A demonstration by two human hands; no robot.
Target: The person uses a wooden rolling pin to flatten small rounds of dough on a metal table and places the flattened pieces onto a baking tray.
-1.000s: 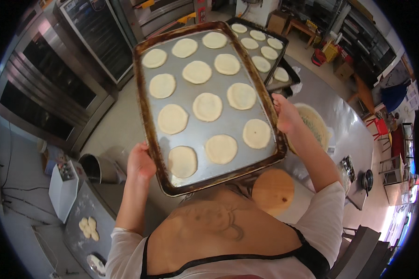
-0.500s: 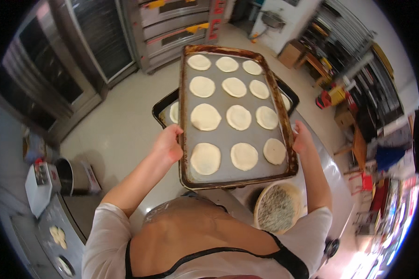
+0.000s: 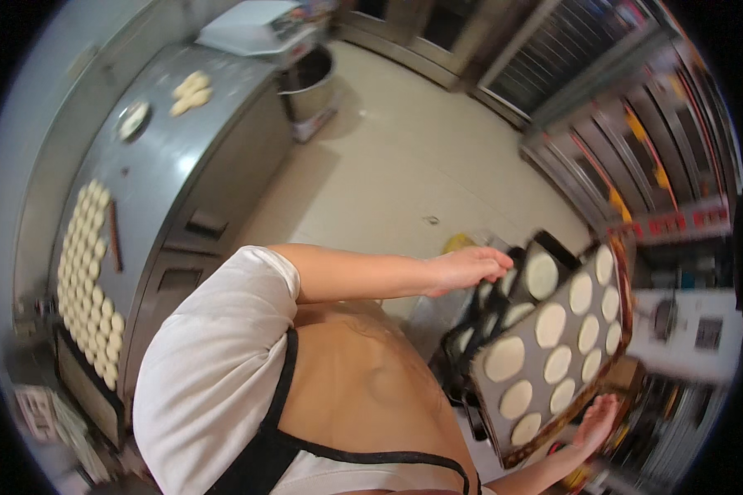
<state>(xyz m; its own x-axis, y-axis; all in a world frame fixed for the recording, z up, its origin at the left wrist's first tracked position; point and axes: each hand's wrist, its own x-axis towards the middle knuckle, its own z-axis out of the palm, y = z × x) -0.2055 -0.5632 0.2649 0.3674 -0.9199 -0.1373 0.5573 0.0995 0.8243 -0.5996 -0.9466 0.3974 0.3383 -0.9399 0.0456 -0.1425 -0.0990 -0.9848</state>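
Observation:
A baking tray [image 3: 526, 346] with a browned rim lies tilted in view at the right, on top of other dark trays [image 3: 446, 351]. It carries rows of flat round dough pieces [image 3: 551, 327]. My left hand [image 3: 470, 270] is beside the dark trays, off the top tray's rim, its fingers loosely stretched and blurred. By the opposite side of the top tray is my right hand [image 3: 596, 422], with fingers apart and nothing seen in them. More flat dough rounds [image 3: 541, 275] show on the dark trays beneath.
A steel worktable [image 3: 161, 173] at the left bears many small dough balls [image 3: 87, 272], a thin brown stick [image 3: 115, 237] and a small bowl [image 3: 134, 120]. A white scale [image 3: 252, 29] and a metal pot [image 3: 309, 78] stand beyond. Deck ovens [image 3: 636, 148] line the far right.
My view has swung left, bringing the worktable with dough balls into sight. Both hands have let go of the baking tray, which now rests on the dark trays.

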